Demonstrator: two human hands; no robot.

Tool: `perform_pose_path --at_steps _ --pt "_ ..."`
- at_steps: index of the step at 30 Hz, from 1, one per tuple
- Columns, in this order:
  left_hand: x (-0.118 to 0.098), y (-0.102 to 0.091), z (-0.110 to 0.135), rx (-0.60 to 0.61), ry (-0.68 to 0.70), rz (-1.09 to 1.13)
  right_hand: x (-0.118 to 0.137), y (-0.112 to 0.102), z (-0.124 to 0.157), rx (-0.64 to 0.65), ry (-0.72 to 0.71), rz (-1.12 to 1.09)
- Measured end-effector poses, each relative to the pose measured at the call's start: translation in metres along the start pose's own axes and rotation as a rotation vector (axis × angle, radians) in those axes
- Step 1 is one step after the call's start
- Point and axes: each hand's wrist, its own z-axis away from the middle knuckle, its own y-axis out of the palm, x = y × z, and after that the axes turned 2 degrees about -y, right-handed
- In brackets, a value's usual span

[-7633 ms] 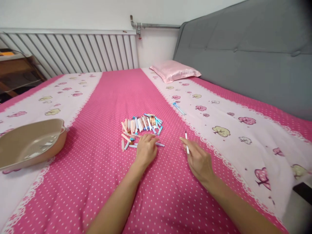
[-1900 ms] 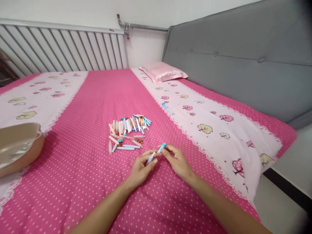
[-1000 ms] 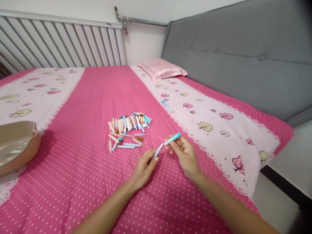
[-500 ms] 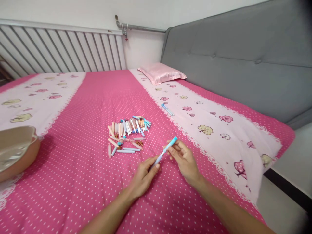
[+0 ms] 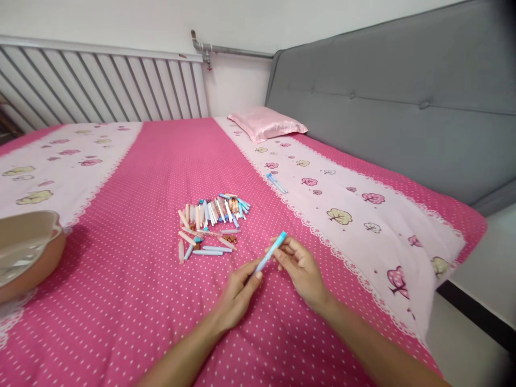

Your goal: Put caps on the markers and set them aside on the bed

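My left hand is closed around the lavender barrel of a pen. At the pen's upper end, my right hand pinches its turquoise cap between thumb and fingers. Cap and barrel meet in one straight, tilted line above the bed. Beyond my hands lies a pile of pen parts, with lavender, peach, white, blue and brown pieces. Two pale blue pens with blue tops rest apart from the pile, to the right.
A pink dotted bedsheet lies under everything. At the left edge stands a brown basin with a cream inside. A pink pillow is at the back, beside a grey padded headboard. A white radiator lines the wall.
The turquoise cap has slid down onto the barrel, closing over the white stretch that showed between them. My right hand has moved slightly down and left; my left hand stays nearly still.
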Motion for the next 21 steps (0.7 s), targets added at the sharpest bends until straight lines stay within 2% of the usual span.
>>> perform_pose_path --at_steps 14,21 --pt "-0.0025 0.0021 0.0022 -0.06 -0.072 0.019 0.0003 0.0016 0.0019 0.037 0.003 0.027" --pt "-0.0008 0.0046 0.0005 0.103 -0.179 0.358 0.0015 0.0039 0.0015 0.085 0.084 -0.083"
